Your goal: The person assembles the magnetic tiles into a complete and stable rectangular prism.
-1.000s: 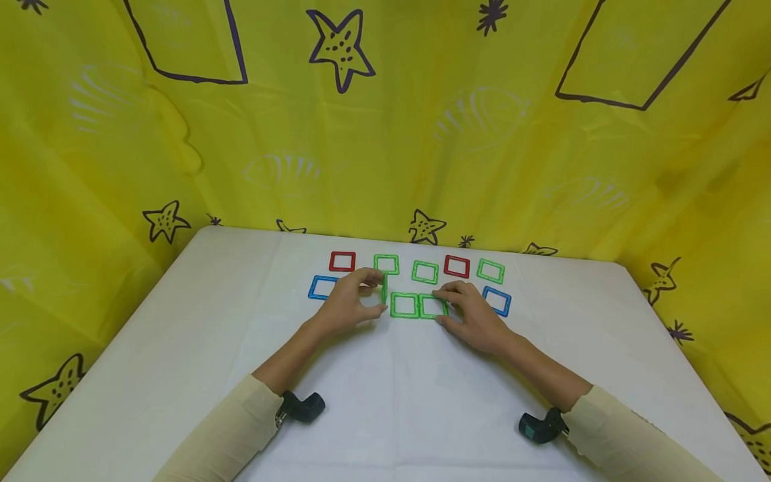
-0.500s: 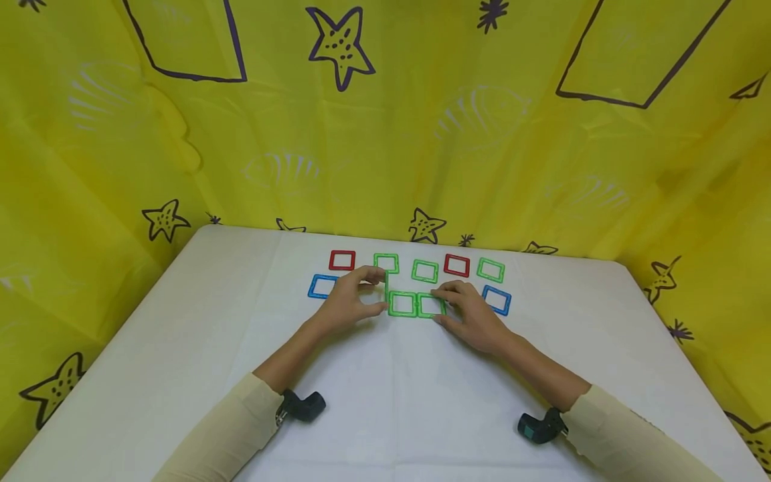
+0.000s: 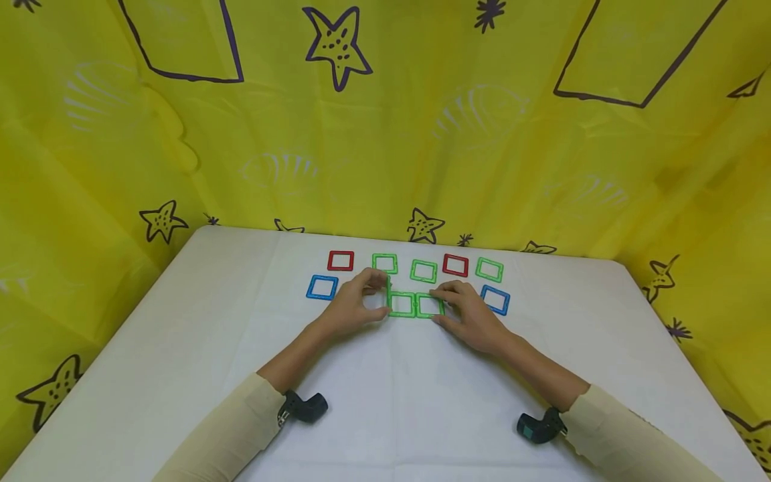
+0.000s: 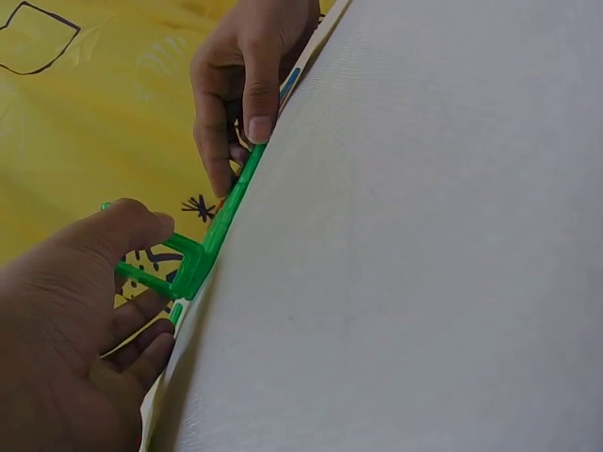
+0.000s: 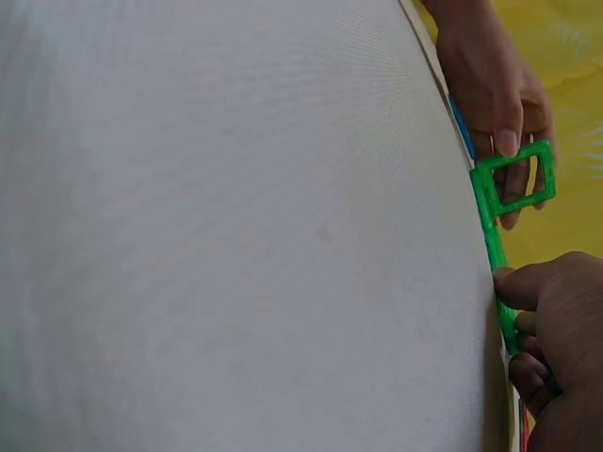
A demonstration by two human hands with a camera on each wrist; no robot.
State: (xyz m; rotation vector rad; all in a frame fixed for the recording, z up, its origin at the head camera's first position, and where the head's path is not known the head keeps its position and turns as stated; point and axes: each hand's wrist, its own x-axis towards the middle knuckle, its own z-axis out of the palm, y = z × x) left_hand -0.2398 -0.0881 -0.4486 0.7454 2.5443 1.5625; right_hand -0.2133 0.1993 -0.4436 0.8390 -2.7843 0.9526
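In the head view, my left hand (image 3: 351,302) pinches a green square magnetic tile (image 3: 389,288) between thumb and fingers. That tile stands upright at the left edge of a flat green tile (image 3: 402,315). In the right wrist view its open square frame (image 5: 549,172) rises from the end of the flat pair, and they appear to touch. A second flat green tile (image 3: 425,316) is joined on the right. My right hand (image 3: 472,318) grips this second tile by its near and far sides, with thumb and fingers partly covering its right edge.
Behind the hands lie loose tiles: a red tile (image 3: 340,252), a green tile (image 3: 385,255), another green tile (image 3: 424,262), a second red tile (image 3: 456,256) and a green tile (image 3: 490,260). Blue tiles lie left (image 3: 322,277) and right (image 3: 496,290). A yellow curtain (image 3: 385,134) hangs behind the white table (image 3: 391,402).
My left hand has moved slightly right, bringing the upright green tile from a small gap to the flat pair's left edge. The flat pair and my right hand have shifted slightly left.
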